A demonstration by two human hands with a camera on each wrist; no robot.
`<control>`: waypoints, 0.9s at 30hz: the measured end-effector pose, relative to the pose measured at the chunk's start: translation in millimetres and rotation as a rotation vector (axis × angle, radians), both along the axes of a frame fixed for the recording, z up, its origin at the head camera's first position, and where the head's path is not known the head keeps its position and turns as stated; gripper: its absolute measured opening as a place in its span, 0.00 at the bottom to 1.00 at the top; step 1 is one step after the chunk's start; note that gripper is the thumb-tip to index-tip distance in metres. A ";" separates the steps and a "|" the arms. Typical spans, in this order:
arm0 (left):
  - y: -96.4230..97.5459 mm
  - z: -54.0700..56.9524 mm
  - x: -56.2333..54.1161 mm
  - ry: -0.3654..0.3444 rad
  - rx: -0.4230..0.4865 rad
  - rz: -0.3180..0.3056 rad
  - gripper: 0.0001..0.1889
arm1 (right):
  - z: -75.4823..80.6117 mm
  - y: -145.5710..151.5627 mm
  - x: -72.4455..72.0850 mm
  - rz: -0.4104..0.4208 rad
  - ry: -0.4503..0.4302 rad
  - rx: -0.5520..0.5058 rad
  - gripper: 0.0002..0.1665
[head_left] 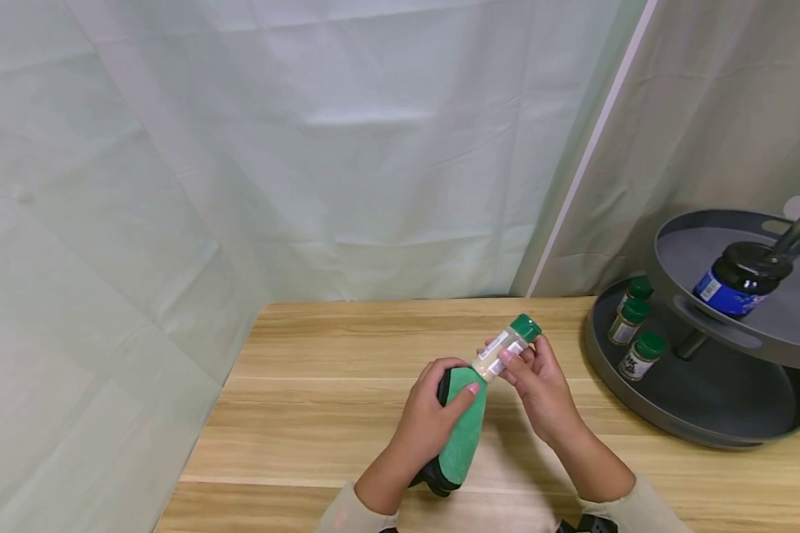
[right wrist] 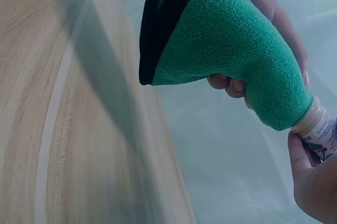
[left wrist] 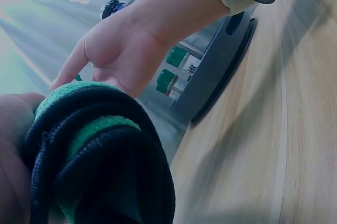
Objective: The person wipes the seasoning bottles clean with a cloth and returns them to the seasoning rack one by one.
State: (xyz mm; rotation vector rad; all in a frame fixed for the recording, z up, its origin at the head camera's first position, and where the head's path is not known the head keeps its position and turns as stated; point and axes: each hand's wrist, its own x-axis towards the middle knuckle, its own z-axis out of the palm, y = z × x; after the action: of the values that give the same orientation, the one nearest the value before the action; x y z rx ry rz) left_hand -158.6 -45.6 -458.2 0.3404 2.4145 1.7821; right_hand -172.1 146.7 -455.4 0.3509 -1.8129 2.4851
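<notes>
My left hand (head_left: 428, 414) grips a folded green cloth (head_left: 463, 437) with dark edging, its thumb across the top. In my right hand (head_left: 540, 385) a clear spice jar (head_left: 500, 354) with a green cap is held tilted between thumb and fingers. The jar's base meets the upper end of the cloth. Seen from the right wrist, the cloth (right wrist: 237, 40) hangs in a bent fold and its end covers the jar's bottom, with the printed label (right wrist: 321, 134) showing beside my thumb. The left wrist view shows the cloth's layered dark edges (left wrist: 105, 145) up close.
A two-tier grey round rack (head_left: 707, 437) stands on the right of the wooden table (head_left: 320, 414). Several green-capped spice jars (head_left: 642, 357) sit on its lower tier. A dark jar with a blue label (head_left: 733, 285) is on the upper tier. Pale curtains (head_left: 387, 148) hang behind.
</notes>
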 end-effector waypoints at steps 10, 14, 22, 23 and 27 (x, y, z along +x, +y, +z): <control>-3.4 0.6 -3.2 0.017 0.021 0.031 0.19 | -3.5 0.1 -0.2 -0.005 -0.007 0.035 0.24; -4.3 0.5 -4.6 0.024 0.026 0.037 0.18 | -1.9 -0.5 0.5 -0.009 -0.012 0.037 0.24; -6.0 -1.9 -7.4 0.014 0.031 0.047 0.18 | 1.6 -1.5 2.6 -0.018 -0.024 0.009 0.21; -6.0 -2.2 -7.5 0.013 0.032 0.048 0.18 | 2.1 -1.5 3.0 -0.017 -0.024 0.006 0.21; -6.1 -2.1 -7.3 0.011 0.028 0.042 0.18 | 3.5 -1.4 4.2 -0.015 -0.027 0.008 0.21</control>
State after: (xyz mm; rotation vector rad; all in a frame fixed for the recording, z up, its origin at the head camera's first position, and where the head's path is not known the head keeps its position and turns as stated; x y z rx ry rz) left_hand -166.0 -51.6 -460.3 0.3052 2.4240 1.8378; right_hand -167.9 145.3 -451.9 0.3040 -1.8290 2.4855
